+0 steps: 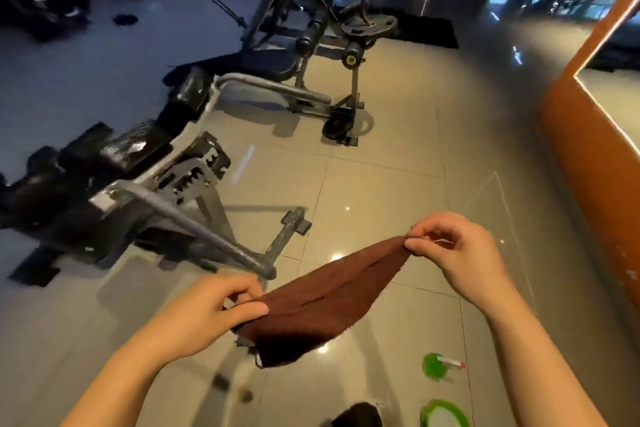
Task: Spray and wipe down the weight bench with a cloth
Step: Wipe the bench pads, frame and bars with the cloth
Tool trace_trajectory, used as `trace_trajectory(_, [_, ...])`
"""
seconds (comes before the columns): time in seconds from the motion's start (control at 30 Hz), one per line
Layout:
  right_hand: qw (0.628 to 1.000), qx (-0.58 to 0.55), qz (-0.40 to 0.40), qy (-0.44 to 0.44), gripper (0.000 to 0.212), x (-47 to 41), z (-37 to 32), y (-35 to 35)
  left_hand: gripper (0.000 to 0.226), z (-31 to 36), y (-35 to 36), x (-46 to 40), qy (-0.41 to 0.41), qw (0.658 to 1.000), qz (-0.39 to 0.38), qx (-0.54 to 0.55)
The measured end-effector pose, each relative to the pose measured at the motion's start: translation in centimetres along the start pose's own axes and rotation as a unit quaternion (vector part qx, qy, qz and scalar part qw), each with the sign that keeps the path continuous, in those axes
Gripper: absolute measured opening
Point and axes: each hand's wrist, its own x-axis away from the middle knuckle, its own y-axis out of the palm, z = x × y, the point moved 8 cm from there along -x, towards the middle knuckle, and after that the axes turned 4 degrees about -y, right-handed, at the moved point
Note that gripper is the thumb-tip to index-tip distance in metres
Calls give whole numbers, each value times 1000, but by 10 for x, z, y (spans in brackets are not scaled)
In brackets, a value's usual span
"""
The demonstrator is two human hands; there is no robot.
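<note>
weight bench [114, 180] sitting left, untouched | left hand [207, 312] and right hand [460, 253] pinching opposite ends of brown cloth [322, 298], stretching it | step: readying cloth | next: likely needing green spray bottle [437, 366] from floor

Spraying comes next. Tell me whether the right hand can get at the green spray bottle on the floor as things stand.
Probably not yet: the right hand pinches the brown cloth, stretched with the left hand. The green spray bottle sits unobstructed on the floor below.
</note>
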Motion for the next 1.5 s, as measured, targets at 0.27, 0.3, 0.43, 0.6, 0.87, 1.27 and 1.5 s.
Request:
trace_trajectory(0.27, [982,-9,-105,-154,28,18,-129,175,40,-81,-95,200,-65,971,225,-45])
trace_trajectory(0.3, [978,-27,-133,-156,26,19,-144,201,44,-91,-105,223,-82,964,246,-58])
trace_trajectory(0.43, [951,-37,-239,-193,8,24,-199,293,45,-129,-142,307,-187,911,350,-112])
trace_trajectory(0.6, [914,-21,-314,-256,14,16,-260,396,10,-166,-171,375,-284,846,447,-62])
trace_trajectory(0.87, [818,222,-361,-388,13,-22,-317,540,12,-232,-231,389,-366,767,525,-32])
trace_trajectory(1.27, [848,-234,-474,40,16,-118,-337,672,14,-319,-324,375,-460,717,523,0])
trace_trajectory(1.5, [843,-269,-428,184,19,-139,-340,744,27,-401,-368,371,-476,729,485,78])
